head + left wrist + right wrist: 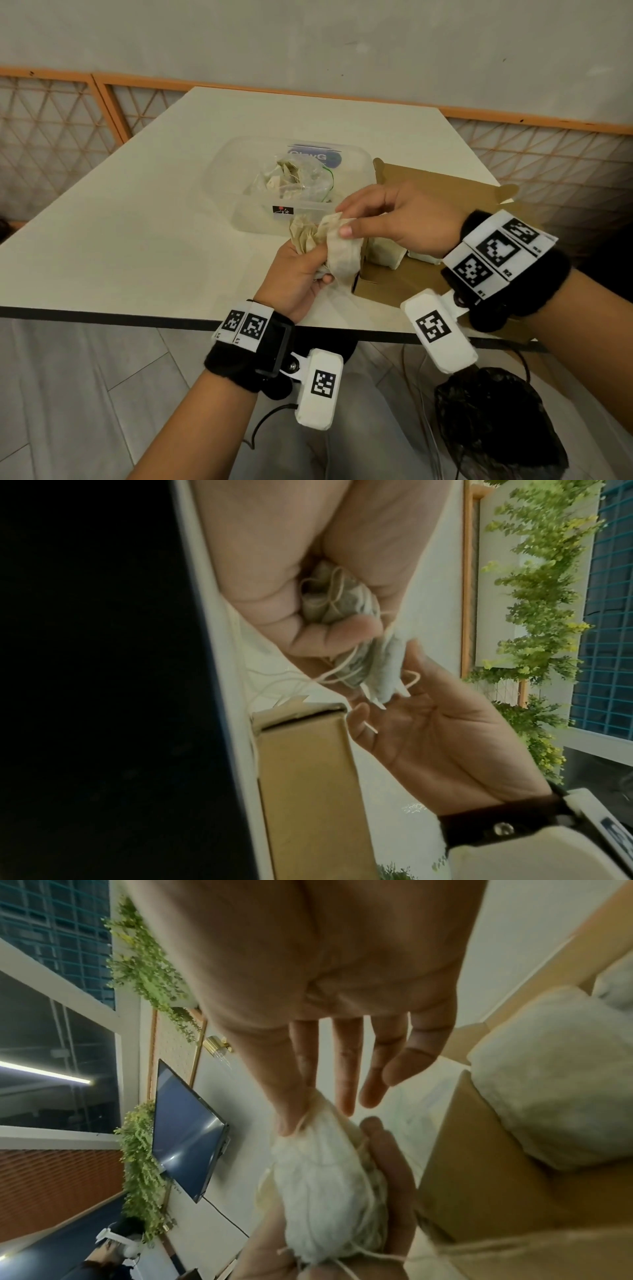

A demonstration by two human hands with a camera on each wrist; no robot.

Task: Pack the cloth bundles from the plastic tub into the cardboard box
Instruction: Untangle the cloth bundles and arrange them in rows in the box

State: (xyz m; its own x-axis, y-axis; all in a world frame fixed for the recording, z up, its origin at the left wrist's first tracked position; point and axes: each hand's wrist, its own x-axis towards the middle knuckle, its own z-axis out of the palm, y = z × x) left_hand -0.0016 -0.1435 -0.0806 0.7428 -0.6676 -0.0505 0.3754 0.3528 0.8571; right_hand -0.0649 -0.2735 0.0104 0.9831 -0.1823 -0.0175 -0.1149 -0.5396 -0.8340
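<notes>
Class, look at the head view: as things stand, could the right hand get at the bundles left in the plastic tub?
Probably not at once: the right hand pinches the cloth bundle that the left hand grips. The plastic tub itself stands open just beyond.

We see a white table [137, 205] before an orange lattice fence [51, 126]. A black plastic bag [496, 421] sits below. Elsewhere, a dark wall screen [185, 1134] and leafy green plants [541, 593].

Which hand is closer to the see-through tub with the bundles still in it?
Right. The right hand reaches across just in front of the plastic tub, pinching the cloth bundle. The left hand sits nearer the person, gripping that bundle from below.
</notes>
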